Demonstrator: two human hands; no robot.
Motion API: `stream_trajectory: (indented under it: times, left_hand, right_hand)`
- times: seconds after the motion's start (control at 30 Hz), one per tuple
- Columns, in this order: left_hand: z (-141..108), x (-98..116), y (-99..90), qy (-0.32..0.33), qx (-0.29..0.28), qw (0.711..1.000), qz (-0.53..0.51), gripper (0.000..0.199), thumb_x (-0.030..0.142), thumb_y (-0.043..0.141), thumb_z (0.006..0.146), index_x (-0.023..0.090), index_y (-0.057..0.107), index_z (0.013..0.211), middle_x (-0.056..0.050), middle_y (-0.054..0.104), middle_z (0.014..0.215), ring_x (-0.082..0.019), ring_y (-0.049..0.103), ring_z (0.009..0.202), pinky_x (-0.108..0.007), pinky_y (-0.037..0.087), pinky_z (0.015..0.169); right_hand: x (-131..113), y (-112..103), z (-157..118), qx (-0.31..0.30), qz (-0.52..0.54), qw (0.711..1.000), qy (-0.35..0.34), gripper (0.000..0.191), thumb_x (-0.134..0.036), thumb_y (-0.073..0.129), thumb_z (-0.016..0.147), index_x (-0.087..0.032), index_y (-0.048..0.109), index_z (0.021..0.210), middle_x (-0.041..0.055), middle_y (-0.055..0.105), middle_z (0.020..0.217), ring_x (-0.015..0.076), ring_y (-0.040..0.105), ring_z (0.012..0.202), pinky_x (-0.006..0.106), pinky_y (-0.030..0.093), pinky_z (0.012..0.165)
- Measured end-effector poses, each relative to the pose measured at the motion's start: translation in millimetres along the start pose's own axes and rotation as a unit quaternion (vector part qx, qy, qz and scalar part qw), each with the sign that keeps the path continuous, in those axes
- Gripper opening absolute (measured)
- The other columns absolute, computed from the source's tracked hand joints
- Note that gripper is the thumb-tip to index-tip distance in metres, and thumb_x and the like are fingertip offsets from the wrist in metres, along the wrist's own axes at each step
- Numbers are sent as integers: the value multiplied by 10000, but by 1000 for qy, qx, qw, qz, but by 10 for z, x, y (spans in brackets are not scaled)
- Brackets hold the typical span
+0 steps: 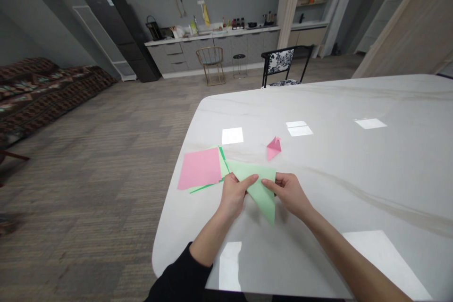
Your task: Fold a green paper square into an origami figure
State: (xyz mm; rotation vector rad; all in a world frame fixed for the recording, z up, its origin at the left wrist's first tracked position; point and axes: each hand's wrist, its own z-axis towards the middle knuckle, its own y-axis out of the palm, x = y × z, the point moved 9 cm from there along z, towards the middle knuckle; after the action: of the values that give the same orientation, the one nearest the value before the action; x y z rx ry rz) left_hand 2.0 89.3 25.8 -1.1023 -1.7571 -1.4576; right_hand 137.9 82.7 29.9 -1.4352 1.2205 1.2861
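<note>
A light green sheet of paper (261, 198), folded into a triangle, is held just above the table between both hands. My left hand (234, 193) pinches its left side, thumb on top and the other fingers underneath. On the right side, my right hand (288, 191) grips the paper the same way, its thumb near the middle. One corner of the triangle points down toward me. Beyond the hands sits a small folded pink paper piece (273, 148). Left of my left hand lies a pink square sheet (200, 168) on top of several green sheets (224, 163).
The white marbled table (339, 160) has rounded corners and bright light reflections. A black-framed chair (286, 63) stands at its far edge. Farther back are a gold chair (211, 61), a stool (239, 59), a kitchen counter (226, 33) and a dark fridge (122, 33). A patterned sofa (46, 87) is at left.
</note>
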Motion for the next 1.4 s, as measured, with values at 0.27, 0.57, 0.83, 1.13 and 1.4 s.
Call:
stream_trajectory:
  times: [0.27,0.57,0.83,1.13,1.4]
  left_hand:
    - [58,-3,-115,8,38,999,-5,355,321,842,651,82,738,893,-114,759,843,-217,703,696,-322,561,667]
    - [144,238,-395,41,120,992,-1,315,345,868,599,86,706,681,-65,711,654,-146,642,565,-254,516,558]
    - [119,307,-253,18,44,999,-3,360,319,853,631,128,710,901,-100,749,927,-163,683,726,-264,540,654]
    - [83,376,-118,29,-27,999,-19,280,347,750,740,140,673,913,-134,743,1013,-203,692,840,-277,534,695]
    - [77,380,-72,36,-56,998,-23,282,355,731,787,155,642,964,-148,721,1098,-263,678,1033,-350,532,855]
  right_hand:
    - [26,40,-1,-9,-6,1000,3,379,-523,680,790,-144,698,786,37,661,702,156,557,616,276,444,569]
    - [17,75,-13,-15,-9,1000,17,386,-530,680,780,-144,684,757,29,627,671,150,525,598,276,415,558]
    - [18,9,4,-7,-15,1000,6,420,-562,669,777,-143,669,752,20,588,646,140,478,582,268,364,534]
    - [33,-25,18,4,-11,1000,-1,427,-577,673,768,-154,648,714,9,570,628,137,460,571,268,349,532]
    - [14,-65,18,12,-20,1000,-10,421,-572,669,775,-152,686,748,18,595,650,146,474,588,270,352,540]
